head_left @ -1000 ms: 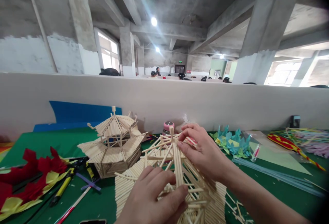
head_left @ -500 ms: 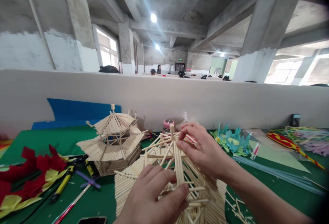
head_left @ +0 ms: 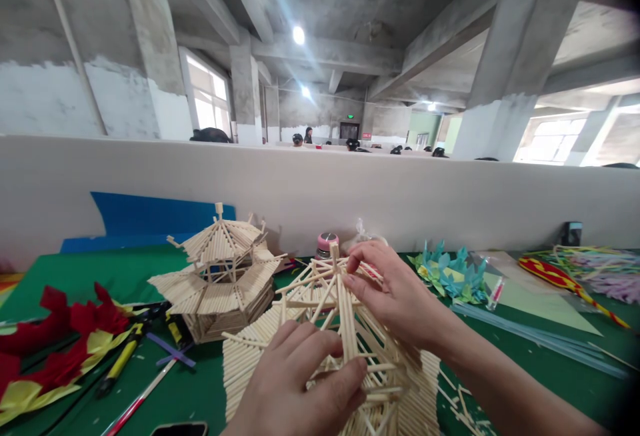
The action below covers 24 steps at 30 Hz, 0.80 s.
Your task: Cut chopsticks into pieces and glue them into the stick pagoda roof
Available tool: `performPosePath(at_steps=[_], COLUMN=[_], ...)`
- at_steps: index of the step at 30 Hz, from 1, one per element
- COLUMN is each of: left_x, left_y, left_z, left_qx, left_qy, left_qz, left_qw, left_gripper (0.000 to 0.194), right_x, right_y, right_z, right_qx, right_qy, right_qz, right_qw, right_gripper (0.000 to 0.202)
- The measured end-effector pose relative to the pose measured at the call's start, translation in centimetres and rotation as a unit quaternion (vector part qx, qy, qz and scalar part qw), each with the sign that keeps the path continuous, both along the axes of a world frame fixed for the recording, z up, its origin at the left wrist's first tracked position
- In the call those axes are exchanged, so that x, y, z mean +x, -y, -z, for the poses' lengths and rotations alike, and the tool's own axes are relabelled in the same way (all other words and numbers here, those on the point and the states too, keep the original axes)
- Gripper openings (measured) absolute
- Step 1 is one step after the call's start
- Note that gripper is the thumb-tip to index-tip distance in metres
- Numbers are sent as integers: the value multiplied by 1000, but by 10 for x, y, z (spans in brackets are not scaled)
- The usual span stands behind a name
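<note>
A pavilion model built of thin wooden sticks (head_left: 250, 349) stands in front of me, its upper roof a frame of bare sticks meeting at a short post (head_left: 335, 257). My right hand (head_left: 393, 289) is closed at the top of the sloping roof sticks, with thumb and forefinger just below the post. Lower down, my left hand (head_left: 305, 379) has its thumb and fingers about the bottom ends of these sticks (head_left: 348, 329). Parts of the roof are hidden behind both hands. A finished-looking stick pavilion (head_left: 220, 276) with closed roofs stands to the left.
Left lie red and yellow paper (head_left: 75, 329), a yellow-black tool (head_left: 120, 359) and purple strips (head_left: 173, 351). Behind is a pink-lidded jar (head_left: 327, 243) before a white partition (head_left: 320, 186). Right are a blue paper flower (head_left: 453, 273), blue strips (head_left: 540, 339) and loose sticks (head_left: 463, 403).
</note>
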<state>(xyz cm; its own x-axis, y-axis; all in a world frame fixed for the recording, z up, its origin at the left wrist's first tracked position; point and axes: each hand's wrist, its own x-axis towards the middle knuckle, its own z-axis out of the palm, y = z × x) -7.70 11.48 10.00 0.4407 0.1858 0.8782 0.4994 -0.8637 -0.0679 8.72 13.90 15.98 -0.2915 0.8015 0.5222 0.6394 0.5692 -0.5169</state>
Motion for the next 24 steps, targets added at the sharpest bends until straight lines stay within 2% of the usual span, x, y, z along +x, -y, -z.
performPosePath(at_steps=[7, 14, 24], left_x=[-4, -6, -3], left_y=[-1, -3, -1], left_z=[2, 4, 2], left_qx=[8, 5, 9], left_qy=[-17, -37, -17], left_qz=[8, 22, 14], left_qw=[1000, 999, 1000], left_gripper=[19, 20, 18], right_x=[5, 3, 0], right_y=[-4, -6, -6], right_z=[3, -1, 3], right_qx=[-64, -63, -115], right_qy=[-69, -61, -69], right_qz=[2, -20, -32], right_qw=[996, 996, 990], right_gripper=[13, 8, 10])
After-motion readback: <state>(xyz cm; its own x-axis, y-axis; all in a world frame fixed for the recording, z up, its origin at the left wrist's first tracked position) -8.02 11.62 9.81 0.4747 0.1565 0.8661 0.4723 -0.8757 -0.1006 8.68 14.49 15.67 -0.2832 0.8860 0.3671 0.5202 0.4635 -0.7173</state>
